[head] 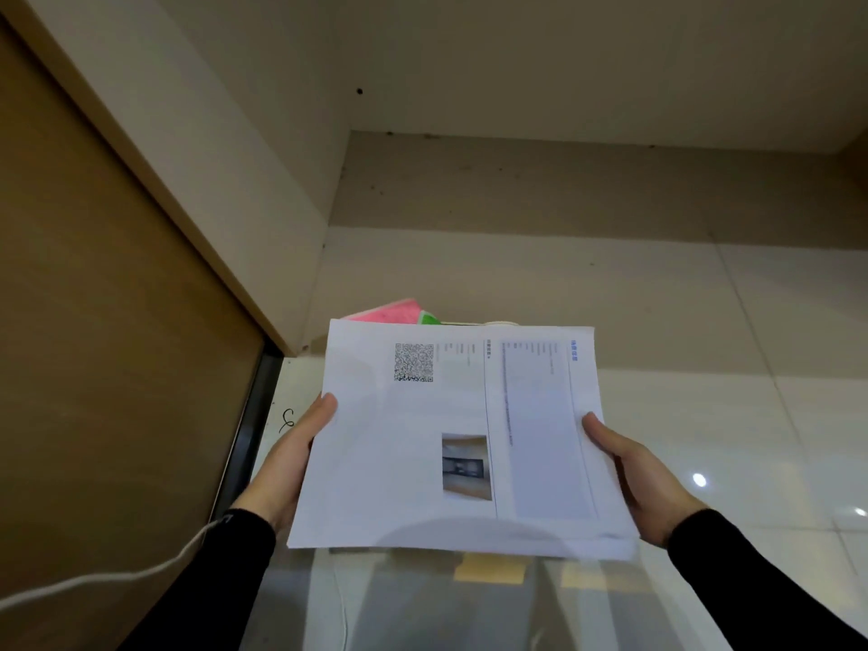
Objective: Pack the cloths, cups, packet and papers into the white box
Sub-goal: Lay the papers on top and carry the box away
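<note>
I hold a stack of white printed papers (422,444) flat in front of me, with a QR code and a small photo on the top sheet. My left hand (291,462) grips the stack's left edge, thumb on top. My right hand (639,476) grips the right edge the same way. Behind the papers' far edge a pink cloth (390,312) and a bit of green cloth (428,318) stick out, with a thin white rim (500,323) beside them. The papers hide whatever lies under them, including the rest of the box, the cups and the packet.
A brown wooden door (94,368) with a pale frame stands at the left. Glossy pale floor tiles (751,368) spread to the right and ahead, up to a beige wall. A white cable (94,580) runs from my left sleeve.
</note>
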Available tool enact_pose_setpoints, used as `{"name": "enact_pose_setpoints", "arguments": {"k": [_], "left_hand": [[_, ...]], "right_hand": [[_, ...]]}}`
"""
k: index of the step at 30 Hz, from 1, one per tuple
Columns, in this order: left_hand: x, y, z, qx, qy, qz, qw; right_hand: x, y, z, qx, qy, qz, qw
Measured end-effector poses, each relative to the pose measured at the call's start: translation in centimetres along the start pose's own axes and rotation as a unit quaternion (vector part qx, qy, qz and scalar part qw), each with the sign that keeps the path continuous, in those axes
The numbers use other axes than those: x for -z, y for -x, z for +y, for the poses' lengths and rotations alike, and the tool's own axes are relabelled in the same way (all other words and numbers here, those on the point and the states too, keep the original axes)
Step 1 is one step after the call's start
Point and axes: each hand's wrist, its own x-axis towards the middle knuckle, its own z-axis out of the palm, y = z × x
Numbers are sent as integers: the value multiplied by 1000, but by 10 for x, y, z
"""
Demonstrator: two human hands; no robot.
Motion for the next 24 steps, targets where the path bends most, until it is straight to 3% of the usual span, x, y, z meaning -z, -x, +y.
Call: {"name": "enact_pose_setpoints", "arguments": {"k": [4, 8, 12, 20, 24], "left_hand": [[-6, 22, -9, 30, -47, -14, 998], [2, 22, -29, 75, -51, 14, 996], [-2, -13, -8, 46, -52, 74, 995], [-22, -106, 67, -80, -26, 163, 983], [-39, -141, 94, -98, -9, 183, 978]], "right_hand": [[2, 15, -1, -70, 89, -15, 993], [-2, 7, -12, -33, 118, 52, 991], [-10, -15, -32, 13, 183, 89, 979], [-51, -88, -96, 132, 104, 139, 976], [-75, -112, -123, 182, 87, 169, 965]]}}
